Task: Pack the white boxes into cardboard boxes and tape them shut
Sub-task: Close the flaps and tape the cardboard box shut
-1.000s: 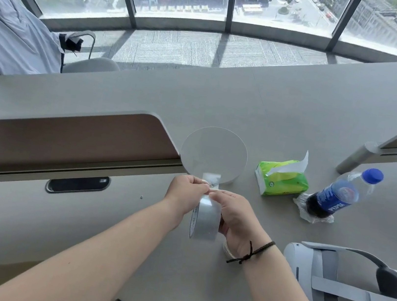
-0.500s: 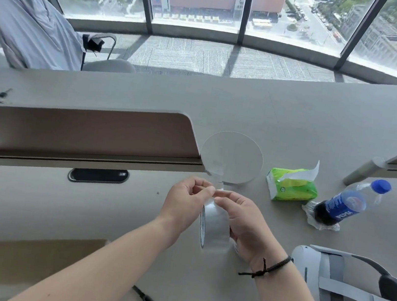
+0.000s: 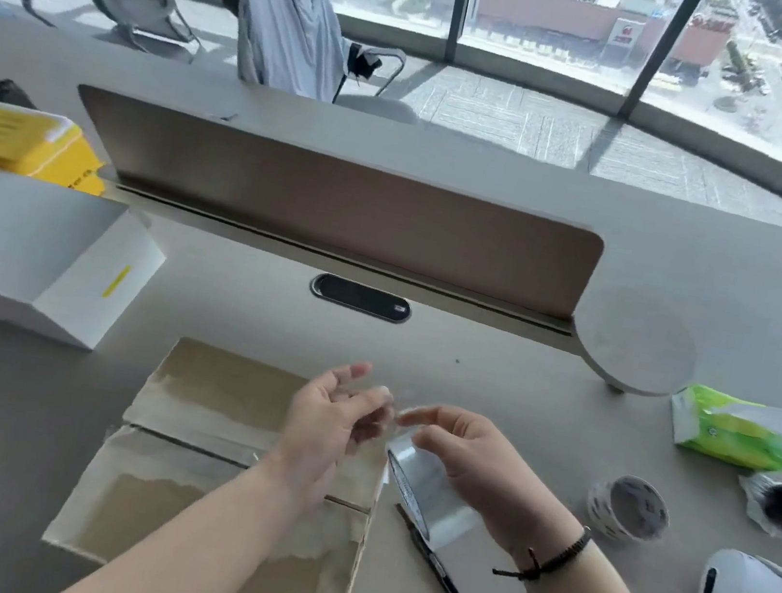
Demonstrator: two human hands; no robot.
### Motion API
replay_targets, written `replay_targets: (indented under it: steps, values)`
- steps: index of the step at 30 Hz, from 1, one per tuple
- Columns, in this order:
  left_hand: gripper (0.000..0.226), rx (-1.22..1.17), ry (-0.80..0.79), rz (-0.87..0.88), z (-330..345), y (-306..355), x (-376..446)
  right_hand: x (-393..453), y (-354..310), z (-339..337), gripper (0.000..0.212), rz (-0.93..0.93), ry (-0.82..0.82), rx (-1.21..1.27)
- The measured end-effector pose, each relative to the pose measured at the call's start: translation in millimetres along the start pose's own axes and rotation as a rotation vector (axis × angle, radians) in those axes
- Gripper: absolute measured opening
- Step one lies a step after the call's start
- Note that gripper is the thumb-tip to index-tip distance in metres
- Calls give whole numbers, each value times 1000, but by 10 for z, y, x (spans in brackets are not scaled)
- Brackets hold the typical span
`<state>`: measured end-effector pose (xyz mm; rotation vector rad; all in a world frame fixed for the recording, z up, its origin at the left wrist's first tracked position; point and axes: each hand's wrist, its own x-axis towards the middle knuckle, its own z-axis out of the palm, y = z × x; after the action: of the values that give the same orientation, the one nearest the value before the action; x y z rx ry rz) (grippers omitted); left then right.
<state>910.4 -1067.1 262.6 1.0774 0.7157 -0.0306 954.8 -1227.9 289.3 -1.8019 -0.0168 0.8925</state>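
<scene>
Head view: right hand (image 3: 480, 467) curled round tape roll (image 3: 429, 500); left hand (image 3: 330, 419) fingers loosely spread, empty.

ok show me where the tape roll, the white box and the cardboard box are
tape roll (image 3: 437, 498), head view, on its shiny outer band.
white box (image 3: 12, 234), head view, on its top face.
cardboard box (image 3: 211, 396), head view, on its far flap.

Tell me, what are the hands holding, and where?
The right hand holds the tape roll, grip round its outer rim. The left hand looks open, holding nothing clearly visible.
</scene>
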Motion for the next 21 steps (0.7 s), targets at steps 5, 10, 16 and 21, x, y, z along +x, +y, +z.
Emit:
replay_targets:
  steps: [5,10,16,21]
  values:
    - [28,-104,36,-14,-741,253,-83,71,-224,669,26,2,-94,-185]
    - [21,22,40,27,-1468,478,-153,212,-397,1277,27,-24,-166,-319]
    - [18,70,90,13,-2247,592,-152,392,-565,1913,27,-8,-258,-431]
    - [16,115,150,-18,-2678,494,-42,572,-675,2306,26,36,-278,-556]
